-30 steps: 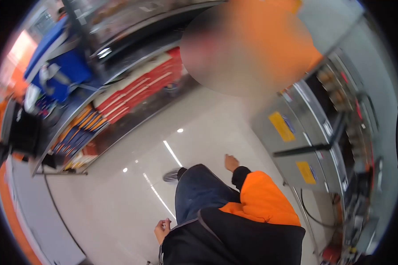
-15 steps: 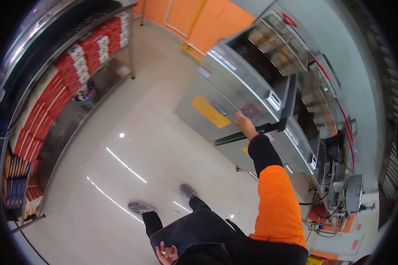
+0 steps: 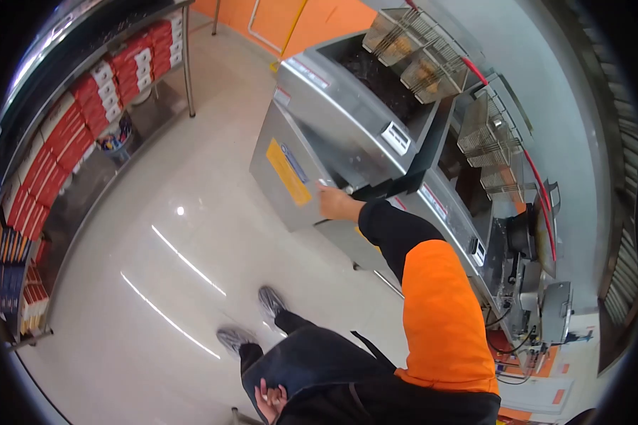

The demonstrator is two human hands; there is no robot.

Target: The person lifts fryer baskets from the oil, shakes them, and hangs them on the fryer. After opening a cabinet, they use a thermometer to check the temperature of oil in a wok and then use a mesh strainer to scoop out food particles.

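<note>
So this is a fast-food style kitchen, and the person in the orange and black sleeves has their right hand (image 3: 333, 203) stretched out to the steel fryer (image 3: 312, 134), fingers curled onto the front of it right by the dark handle bar (image 3: 397, 185) that runs across the cabinet. Looks like a narrow, closed-ish grip, though I can't tell for sure whether the fingers are actually wrapped around anything or just pressed to the panel. The fryer stands just ahead and to the right of the person's feet, with a yellow label (image 3: 288, 172) on its door; there's print on it but it's way too small to read. Same goes for the little white display panel (image 3: 395, 137) up top. Wire fry baskets (image 3: 418, 49) with red handles hang above the vat. The left hand (image 3: 270, 399) is down by the black apron, loosely curled, nothing obvious in it. Over on the left, a metal shelf rack (image 3: 188, 71) is stacked with red and white boxes (image 3: 85, 106), lettering unreadable from here. Shiny pale floor (image 3: 156, 283), grey shoes (image 3: 252, 322).
</note>
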